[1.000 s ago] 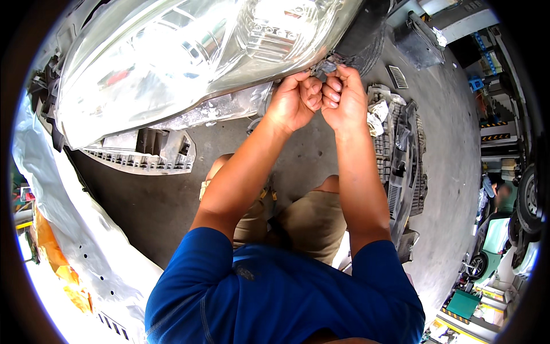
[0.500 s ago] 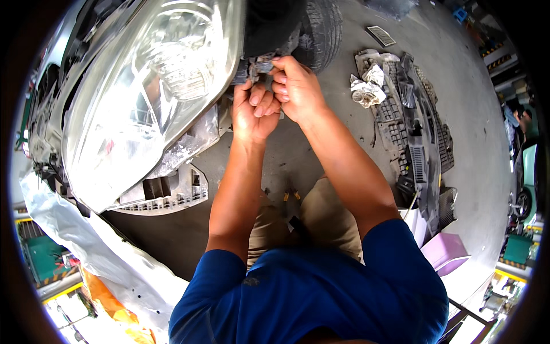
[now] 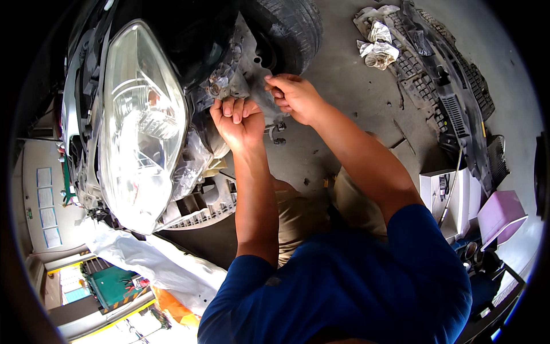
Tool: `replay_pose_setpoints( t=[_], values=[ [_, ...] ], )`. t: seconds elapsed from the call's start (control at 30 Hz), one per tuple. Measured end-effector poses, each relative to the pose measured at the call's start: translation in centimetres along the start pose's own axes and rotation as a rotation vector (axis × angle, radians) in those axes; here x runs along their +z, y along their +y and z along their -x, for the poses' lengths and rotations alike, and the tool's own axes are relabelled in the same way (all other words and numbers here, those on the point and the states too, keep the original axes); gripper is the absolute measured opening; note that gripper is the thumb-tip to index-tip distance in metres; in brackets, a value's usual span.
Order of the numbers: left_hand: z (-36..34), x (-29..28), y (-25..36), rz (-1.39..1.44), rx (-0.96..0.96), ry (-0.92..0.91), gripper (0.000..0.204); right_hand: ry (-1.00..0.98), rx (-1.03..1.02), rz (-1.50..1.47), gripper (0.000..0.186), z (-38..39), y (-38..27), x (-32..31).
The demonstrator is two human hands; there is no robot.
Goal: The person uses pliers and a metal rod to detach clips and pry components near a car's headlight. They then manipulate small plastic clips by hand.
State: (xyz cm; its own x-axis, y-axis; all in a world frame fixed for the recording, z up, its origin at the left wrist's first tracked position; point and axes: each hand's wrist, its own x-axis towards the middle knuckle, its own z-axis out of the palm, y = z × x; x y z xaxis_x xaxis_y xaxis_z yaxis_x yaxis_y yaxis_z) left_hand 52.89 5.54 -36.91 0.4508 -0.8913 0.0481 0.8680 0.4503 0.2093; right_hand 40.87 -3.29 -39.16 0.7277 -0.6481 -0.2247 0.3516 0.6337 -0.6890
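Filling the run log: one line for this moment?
left hand: grips grey liner | right hand: pinches liner edge | headlight beside

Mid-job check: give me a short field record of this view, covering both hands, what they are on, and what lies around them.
left hand: closed around a grey part behind the headlight
right hand: pinching the grey plastic liner beside the left hand
tyre: just above both hands
floor, right: detached black grille panel, crumpled rags
lower right: white box, pink box
lower left: white plastic sheet
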Motion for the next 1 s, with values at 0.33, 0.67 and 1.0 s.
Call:
replay_pose_setpoints(
  t=[0.33,0.67,1.0],
  values=[
    [-0.4,-0.2,0.6,-0.207,0.006,0.032,0.029,-0.012,0.082,-0.063,0.025,-0.5,5.0,-5.5],
    [-0.5,-0.6,1.3,-0.281,-0.056,-0.016,0.026,0.065,-0.004,0.414,0.031,-1.8,8.3,-7.6],
    [-0.8,-1.4,2.3,-0.421,-0.110,-0.094,0.021,-0.024,-0.311,0.839,0.034,-3.4,8.3,-8.0]
  ],
)
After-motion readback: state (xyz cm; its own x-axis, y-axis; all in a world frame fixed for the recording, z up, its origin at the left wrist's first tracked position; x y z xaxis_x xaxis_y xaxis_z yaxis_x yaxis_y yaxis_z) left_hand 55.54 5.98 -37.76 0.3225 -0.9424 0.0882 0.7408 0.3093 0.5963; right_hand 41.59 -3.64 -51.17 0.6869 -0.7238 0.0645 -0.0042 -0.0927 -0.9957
